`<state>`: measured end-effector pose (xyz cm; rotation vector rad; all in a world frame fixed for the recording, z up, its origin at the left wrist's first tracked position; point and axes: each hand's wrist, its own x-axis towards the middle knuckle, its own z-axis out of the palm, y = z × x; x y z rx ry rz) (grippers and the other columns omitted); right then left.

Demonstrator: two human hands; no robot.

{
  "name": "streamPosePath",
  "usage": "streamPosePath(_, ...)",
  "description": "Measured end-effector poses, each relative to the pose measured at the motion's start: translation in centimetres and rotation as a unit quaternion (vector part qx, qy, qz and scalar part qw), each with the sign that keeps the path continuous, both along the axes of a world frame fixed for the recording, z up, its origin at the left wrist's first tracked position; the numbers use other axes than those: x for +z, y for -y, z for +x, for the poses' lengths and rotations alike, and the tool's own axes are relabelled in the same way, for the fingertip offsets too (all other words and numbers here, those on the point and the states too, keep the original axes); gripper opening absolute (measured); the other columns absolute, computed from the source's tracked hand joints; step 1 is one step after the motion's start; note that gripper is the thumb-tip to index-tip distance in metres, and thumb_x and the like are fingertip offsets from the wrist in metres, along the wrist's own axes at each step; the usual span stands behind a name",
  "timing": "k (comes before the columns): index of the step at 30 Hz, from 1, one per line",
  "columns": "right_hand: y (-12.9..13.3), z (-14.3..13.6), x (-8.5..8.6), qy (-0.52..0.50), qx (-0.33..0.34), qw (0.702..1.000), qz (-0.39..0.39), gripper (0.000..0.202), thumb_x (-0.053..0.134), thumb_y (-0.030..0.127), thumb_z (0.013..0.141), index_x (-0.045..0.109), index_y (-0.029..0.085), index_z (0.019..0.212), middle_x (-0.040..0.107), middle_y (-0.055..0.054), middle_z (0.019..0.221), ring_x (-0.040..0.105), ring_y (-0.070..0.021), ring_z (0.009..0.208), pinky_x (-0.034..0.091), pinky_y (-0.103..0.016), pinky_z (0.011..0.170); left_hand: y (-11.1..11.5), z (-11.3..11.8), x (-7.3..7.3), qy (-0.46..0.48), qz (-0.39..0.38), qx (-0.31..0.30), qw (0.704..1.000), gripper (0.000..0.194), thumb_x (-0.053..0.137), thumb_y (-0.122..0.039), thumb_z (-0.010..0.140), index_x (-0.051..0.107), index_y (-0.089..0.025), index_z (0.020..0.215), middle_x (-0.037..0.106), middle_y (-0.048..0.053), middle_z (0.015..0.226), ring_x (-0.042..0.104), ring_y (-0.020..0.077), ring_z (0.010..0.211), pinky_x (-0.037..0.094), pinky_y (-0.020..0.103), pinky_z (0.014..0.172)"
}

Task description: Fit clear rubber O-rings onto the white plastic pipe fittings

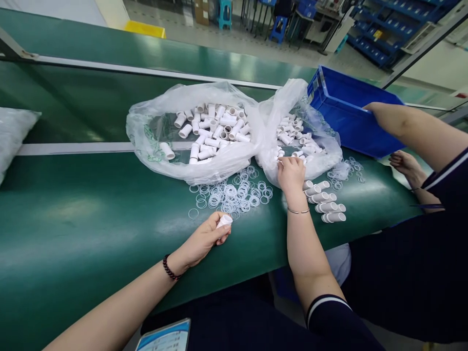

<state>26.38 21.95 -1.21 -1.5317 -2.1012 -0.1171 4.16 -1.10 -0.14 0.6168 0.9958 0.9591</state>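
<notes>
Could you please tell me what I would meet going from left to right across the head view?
Plastic bag at the edge, left hand holding a white tube, right hand, lined-up white tubes, co-worker's lower hand.

At 12 o'clock, 2 crinkled bags [146,114] are showing translucent plastic around smooth white tubes [185,131]; at 2 o'clock, a bin [360,124] is displaying plastic; toward 8 o'clock, the glossy tabletop [84,209] is gleaming.
</notes>
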Motion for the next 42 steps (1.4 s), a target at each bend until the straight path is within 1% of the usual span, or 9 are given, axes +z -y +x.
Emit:
streamPosePath(3, 0.4, -0.6, 0.0, 0.056, 0.001, 0.998, -0.038, 0.033, 0.052, 0.016, 0.082, 0.067, 0.019, 0.111, 0.066, -0.014, 0.104, 0.049, -0.0317, 0.102, 0.037, -0.047, 0.088, -0.4, 0.1, -0.3, -0.015, -0.009, 0.022, 1.000, 0.032, 0.063, -0.047, 0.085, 0.055, -0.017, 0.093, 0.053, 0.001, 0.077, 0.042, 0.0101, 0.059, 0.034, 0.024, 0.054)
streamPosePath(9, 0.9, -1.1, 0.6, 0.106, -0.016, 0.992, -0.069, 0.035, 0.053, 0.016, 0.078, 0.064, 0.015, 0.111, 0.064, -0.015, 0.107, 0.050, -0.0333, 0.105, 0.035, -0.047, 0.091, -1.2, -0.5, -0.3, 0.092, -0.037, 0.114, 0.988, 0.037, 0.057, -0.046, 0.089, 0.060, -0.013, 0.107, 0.054, 0.006, 0.082, 0.045, 0.0123, 0.063, 0.039, 0.025, 0.056)
streamPosePath(14, 0.4, -0.5, 0.6, 0.032, -0.011, 0.998, -0.050, 0.017, 0.055, 0.018, 0.076, 0.060, 0.013, 0.092, 0.062, -0.014, 0.093, 0.054, -0.0273, 0.090, 0.041, -0.040, 0.084, -1.0, -0.6, 0.0, 0.100, -0.011, 0.120, 0.988, 0.032, 0.063, -0.043, 0.087, 0.062, -0.014, 0.100, 0.054, 0.004, 0.081, 0.044, 0.0104, 0.062, 0.036, 0.023, 0.053)
streamPosePath(18, 1.6, -0.9, 1.7, -0.123, 0.010, 0.989, 0.081, 0.015, 0.058, 0.031, 0.083, 0.051, 0.018, 0.081, 0.060, -0.012, 0.091, 0.056, -0.0255, 0.093, 0.044, -0.042, 0.087, -0.6, -0.5, 0.2, 0.037, 0.053, 0.096, 0.993, 0.033, 0.060, -0.044, 0.088, 0.059, -0.016, 0.107, 0.058, 0.004, 0.087, 0.047, 0.0108, 0.065, 0.039, 0.024, 0.056)
streamPosePath(21, 4.7, -3.2, 2.9, -0.248, 0.115, 0.950, 0.150, 0.019, 0.058, 0.036, 0.088, 0.049, 0.019, 0.085, 0.061, -0.011, 0.094, 0.059, -0.0226, 0.094, 0.048, -0.041, 0.087, -0.5, -0.6, -0.1, -0.062, 0.109, 0.074, 0.989, 0.038, 0.056, -0.044, 0.090, 0.053, -0.019, 0.119, 0.060, 0.006, 0.097, 0.052, 0.0131, 0.075, 0.044, 0.025, 0.064)
streamPosePath(25, 9.5, -7.1, 2.9, -0.282, 0.373, 0.882, 0.060, 0.013, 0.064, 0.027, 0.086, 0.053, 0.021, 0.090, 0.066, -0.007, 0.092, 0.064, -0.0187, 0.088, 0.051, -0.040, 0.086, -0.7, -0.9, -0.6, -0.141, 0.135, 0.078, 0.978, 0.040, 0.057, -0.046, 0.089, 0.051, -0.019, 0.118, 0.061, 0.006, 0.100, 0.055, 0.0147, 0.080, 0.047, 0.028, 0.072)
streamPosePath(32, 11.5, -8.6, 1.6, -0.247, 0.471, 0.847, 0.028, 0.011, 0.061, 0.030, 0.089, 0.056, 0.022, 0.095, 0.070, -0.006, 0.094, 0.067, -0.0191, 0.088, 0.050, -0.042, 0.089, -1.0, -1.0, -0.2, -0.174, 0.159, 0.106, 0.966, 0.036, 0.062, -0.044, 0.085, 0.055, -0.017, 0.108, 0.059, 0.004, 0.091, 0.053, 0.0146, 0.074, 0.046, 0.029, 0.071)
streamPosePath(37, 10.0, -7.7, 2.1, -0.238, 0.397, 0.886, 0.016, 0.012, 0.049, 0.024, 0.095, 0.059, 0.020, 0.099, 0.067, -0.010, 0.099, 0.062, -0.0199, 0.097, 0.051, -0.037, 0.084, -1.0, -1.2, 0.0, -0.109, 0.155, 0.171, 0.967, 0.047, 0.061, -0.041, 0.088, 0.046, -0.021, 0.129, 0.062, 0.005, 0.098, 0.055, 0.0144, 0.076, 0.046, 0.028, 0.070)
streamPosePath(42, 8.8, -7.4, 0.9, -0.048, 0.345, 0.936, -0.051, 0.013, 0.056, 0.027, 0.090, 0.063, 0.017, 0.088, 0.062, -0.011, 0.096, 0.056, -0.0236, 0.089, 0.047, -0.039, 0.079, -1.4, -1.5, 0.1, -0.052, 0.109, 0.213, 0.970, 0.046, 0.063, -0.038, 0.086, 0.048, -0.023, 0.126, 0.061, 0.004, 0.097, 0.053, 0.0119, 0.073, 0.046, 0.026, 0.069)
